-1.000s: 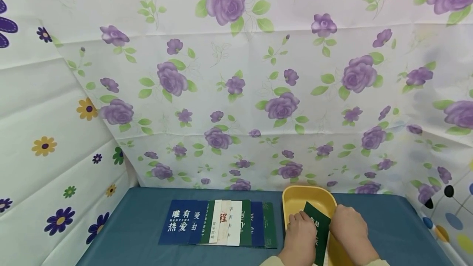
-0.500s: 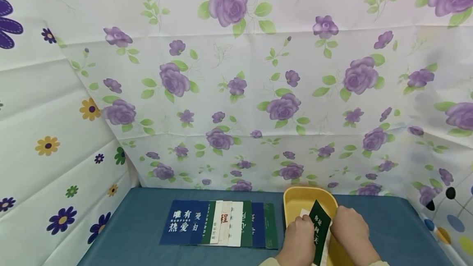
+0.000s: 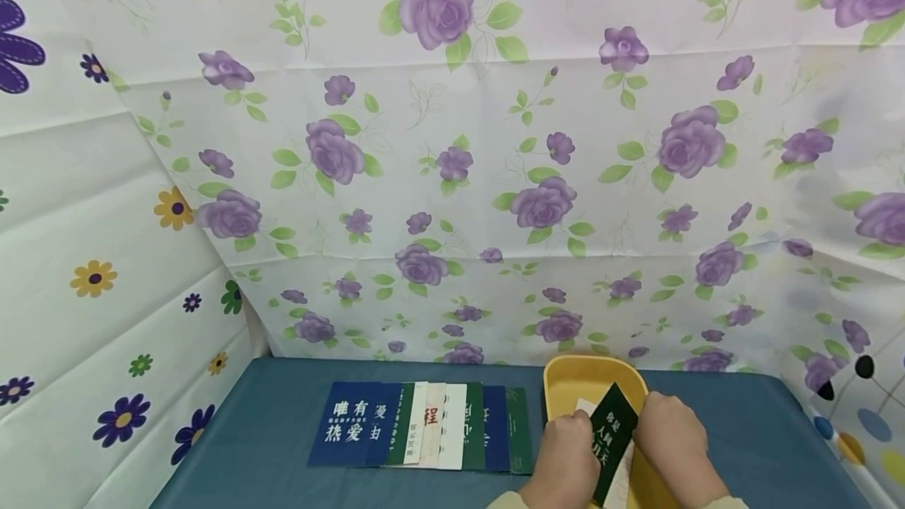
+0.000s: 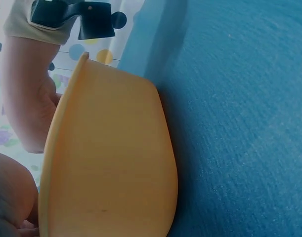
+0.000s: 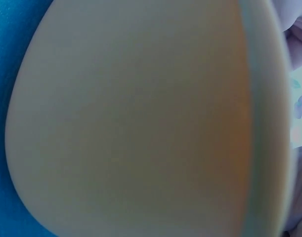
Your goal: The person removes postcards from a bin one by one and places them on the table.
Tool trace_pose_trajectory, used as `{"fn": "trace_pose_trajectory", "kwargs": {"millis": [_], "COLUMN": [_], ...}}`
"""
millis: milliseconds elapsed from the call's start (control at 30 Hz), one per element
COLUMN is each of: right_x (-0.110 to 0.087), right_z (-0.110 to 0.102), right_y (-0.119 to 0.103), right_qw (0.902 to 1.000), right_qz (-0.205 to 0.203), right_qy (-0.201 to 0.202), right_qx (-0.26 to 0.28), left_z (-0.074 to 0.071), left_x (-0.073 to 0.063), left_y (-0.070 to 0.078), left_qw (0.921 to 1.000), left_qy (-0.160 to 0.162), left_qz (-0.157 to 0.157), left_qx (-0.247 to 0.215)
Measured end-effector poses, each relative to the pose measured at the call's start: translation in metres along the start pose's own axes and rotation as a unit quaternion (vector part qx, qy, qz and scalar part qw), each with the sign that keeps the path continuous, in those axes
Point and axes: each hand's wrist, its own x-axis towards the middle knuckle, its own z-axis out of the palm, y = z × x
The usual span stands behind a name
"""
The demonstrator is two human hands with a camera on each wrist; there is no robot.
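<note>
In the head view, a dark green card (image 3: 613, 434) with white characters is tilted over the yellow bin (image 3: 558, 371). Pale cards (image 3: 619, 481) show behind and below it. My left hand (image 3: 566, 454) grips the cards from the left with curled fingers. My right hand (image 3: 672, 438) is curled at their right edge, against the bin's right rim, and seems to pinch that edge; its fingertips are hidden. In the left wrist view the bin's outer wall (image 4: 111, 148) hides the cards, with part of my left hand (image 4: 10, 197) at the lower left.
Left of the bin, an overlapping row of blue, green and white cards (image 3: 353, 422) lies on the blue-green tablecloth (image 3: 240, 446). A floral sheet (image 3: 452, 210) hangs behind the table, and patterned sheets line both sides.
The green card has swung to lean rightward, showing more of the pale cards behind it. My left hand has shifted and curled its fingers more. The right hand has barely moved.
</note>
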Motion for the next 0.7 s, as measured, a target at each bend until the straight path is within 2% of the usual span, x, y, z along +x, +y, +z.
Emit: {"fn": "trace_pose_trajectory", "kwargs": {"millis": [133, 367, 533, 700], "right_x": [0.000, 0.001, 0.001, 0.000], "right_z": [0.000, 0.001, 0.001, 0.001], "right_y": [0.000, 0.000, -0.001, -0.002], "right_qw": [1.0000, 0.9999, 0.9999, 0.9999], "right_qz": [0.000, -0.001, 0.002, 0.002], "right_qy": [0.010, 0.017, 0.011, 0.013], "right_qx": [0.000, 0.001, -0.001, -0.008], "left_z": [-0.003, -0.014, -0.025, -0.037], "left_x": [-0.001, 0.000, -0.001, -0.002], "left_y": [-0.002, -0.004, -0.009, -0.013], "left_qw": [0.9990, 0.9970, 0.9928, 0.9888], "left_qy": [0.015, 0.062, 0.068, 0.083], "left_qz": [-0.002, -0.015, -0.021, -0.027], "left_qx": [-0.043, -0.045, -0.095, -0.121]}}
